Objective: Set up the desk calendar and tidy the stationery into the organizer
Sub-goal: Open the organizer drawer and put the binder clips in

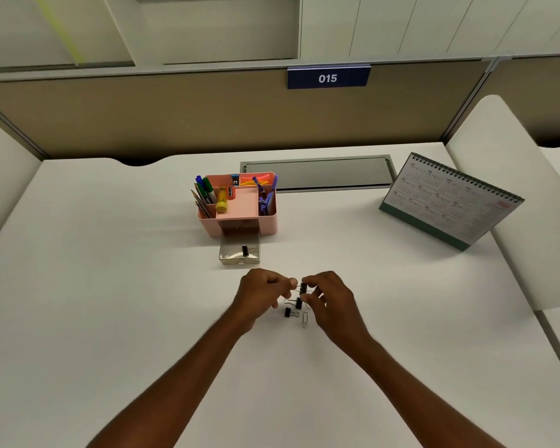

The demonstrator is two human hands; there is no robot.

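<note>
Both hands are meeting over the desk (110,270): left hand (262,294) and right hand (328,294) are pinching one black binder clip (303,288) between fingertips. The calendar (450,202) is standing far right, organizer (240,202) behind.

Head camera looks forward and down — close over the desk (110,253).

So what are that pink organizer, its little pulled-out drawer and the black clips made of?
The pink organizer looks like moulded plastic: one even colour, rounded corners, soft matte sheen. The drawer seems to be clear smoky plastic, since the desk and a clip inside show through its walls. The black clips, like the one on the desk, look like painted metal with thin bare wire handles, though they are too small to be sure.
</note>
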